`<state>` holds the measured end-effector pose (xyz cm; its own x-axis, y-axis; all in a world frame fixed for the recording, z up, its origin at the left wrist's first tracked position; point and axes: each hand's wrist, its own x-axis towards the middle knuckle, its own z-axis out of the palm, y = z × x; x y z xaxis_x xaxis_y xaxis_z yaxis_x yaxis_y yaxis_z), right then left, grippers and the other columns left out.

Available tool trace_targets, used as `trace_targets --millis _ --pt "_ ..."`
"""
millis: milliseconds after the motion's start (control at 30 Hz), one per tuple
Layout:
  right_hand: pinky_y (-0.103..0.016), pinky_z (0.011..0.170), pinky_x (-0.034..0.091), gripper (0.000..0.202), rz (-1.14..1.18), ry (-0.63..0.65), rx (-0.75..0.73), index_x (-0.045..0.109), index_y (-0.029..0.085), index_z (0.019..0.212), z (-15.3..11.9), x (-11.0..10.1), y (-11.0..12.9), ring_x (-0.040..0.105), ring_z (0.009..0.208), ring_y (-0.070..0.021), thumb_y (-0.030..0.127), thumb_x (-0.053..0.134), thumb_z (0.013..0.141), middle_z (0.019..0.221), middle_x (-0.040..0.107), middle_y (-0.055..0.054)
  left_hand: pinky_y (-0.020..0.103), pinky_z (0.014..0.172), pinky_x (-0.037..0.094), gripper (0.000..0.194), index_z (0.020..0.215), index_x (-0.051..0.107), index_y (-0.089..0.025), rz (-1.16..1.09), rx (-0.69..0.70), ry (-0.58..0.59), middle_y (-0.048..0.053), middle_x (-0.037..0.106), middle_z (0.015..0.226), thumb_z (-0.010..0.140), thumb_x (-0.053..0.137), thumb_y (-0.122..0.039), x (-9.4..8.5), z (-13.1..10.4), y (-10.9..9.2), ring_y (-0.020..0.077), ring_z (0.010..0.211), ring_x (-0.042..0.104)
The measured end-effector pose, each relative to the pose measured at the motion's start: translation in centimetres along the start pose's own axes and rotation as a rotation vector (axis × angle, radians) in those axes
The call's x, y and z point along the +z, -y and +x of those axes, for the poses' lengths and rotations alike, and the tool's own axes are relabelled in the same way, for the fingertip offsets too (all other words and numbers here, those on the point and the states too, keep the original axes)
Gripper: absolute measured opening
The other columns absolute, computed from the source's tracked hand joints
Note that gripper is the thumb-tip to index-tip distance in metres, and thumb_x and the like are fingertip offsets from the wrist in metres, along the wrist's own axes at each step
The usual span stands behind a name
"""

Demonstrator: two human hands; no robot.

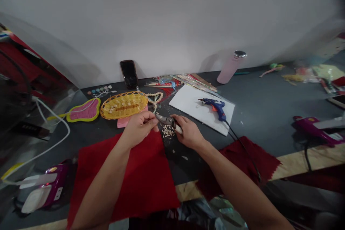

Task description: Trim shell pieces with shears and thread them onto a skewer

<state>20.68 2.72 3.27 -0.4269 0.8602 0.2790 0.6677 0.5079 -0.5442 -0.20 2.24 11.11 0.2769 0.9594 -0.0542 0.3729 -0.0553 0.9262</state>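
Table: dark top, pale strip along the front edge, back edge running along an upright white partition. Widest stretch of bare dark surface is in the right half, between the white board and the purple socket block near the right front corner. Narrower dark strip runs from below the hands to the front edge, between two cloths. Large red cloth lies left of centre, reaching over the front edge; smaller dark red cloth to its right, also across that edge. White board lies angled mid-table, toward the back edge. Left hand is at the red cloth's back end, grip with thumb and forefinger pressed together; cannot tell what, if anything, is between them. Right hand is just right of it, grip wrapped around the handles of the cutters. Yellow basket sits behind the left hand, some pale bits inside. Pink bottle stands by the back edge, right of centre. Blue glue gun rests on the board. Phone props against the partition, left of centre. Cutters point at the left fingertips; contact unclear. Pile of small pale pieces lies mid-table, below the cutters.
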Motion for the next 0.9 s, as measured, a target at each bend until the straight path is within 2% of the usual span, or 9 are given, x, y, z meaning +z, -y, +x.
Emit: trace_targets --millis 267,433,600,900 --pt "-0.034 0.092 0.040 0.059 0.033 -0.033 0.017 0.041 0.016 0.123 -0.17 0.09 -0.14 0.051 0.105 -0.0215 0.010 0.049 0.065 0.117 0.053 -0.011 0.017 0.044 0.036 0.015 0.080 0.057 -0.015 0.017 0.056 -0.054 0.001 0.064 0.068 0.079 0.054 -0.030 0.45 0.08 -0.02 0.0042 0.044 0.044" --pt "-0.036 0.092 0.040 0.056 0.032 -0.035 0.003 0.039 0.017 0.125 0.22 -0.01 -0.29 0.049 0.105 -0.0222 0.013 0.049 0.070 0.116 0.053 -0.011 0.017 0.044 0.037 0.012 0.076 0.057 -0.015 0.092 0.074 -0.085 0.000 0.064 0.067 0.079 0.053 -0.026 0.65 0.12 -0.20 0.0045 0.043 0.046" --pt "-0.036 0.095 0.039 0.058 0.010 0.014 -0.063 0.037 0.013 0.127 0.35 -0.07 -0.52 0.047 0.107 -0.0225 0.012 0.049 0.070 0.118 0.052 -0.012 0.017 0.040 0.034 0.014 0.073 0.054 -0.015 0.051 0.022 -0.039 0.001 0.065 0.064 0.080 0.050 -0.026 0.61 0.25 -0.06 0.0036 0.039 0.043" --pt "-0.035 0.092 0.041 0.057 0.002 0.009 -0.010 0.041 0.015 0.124 0.08 -0.18 -0.16 0.050 0.104 -0.0218 0.012 0.049 0.068 0.115 0.054 -0.012 0.015 0.038 0.031 0.016 0.074 0.055 -0.015 0.051 -0.009 -0.006 0.001 0.065 0.063 0.081 0.050 -0.028 0.22 -0.05 -0.62 0.0030 0.038 0.042"
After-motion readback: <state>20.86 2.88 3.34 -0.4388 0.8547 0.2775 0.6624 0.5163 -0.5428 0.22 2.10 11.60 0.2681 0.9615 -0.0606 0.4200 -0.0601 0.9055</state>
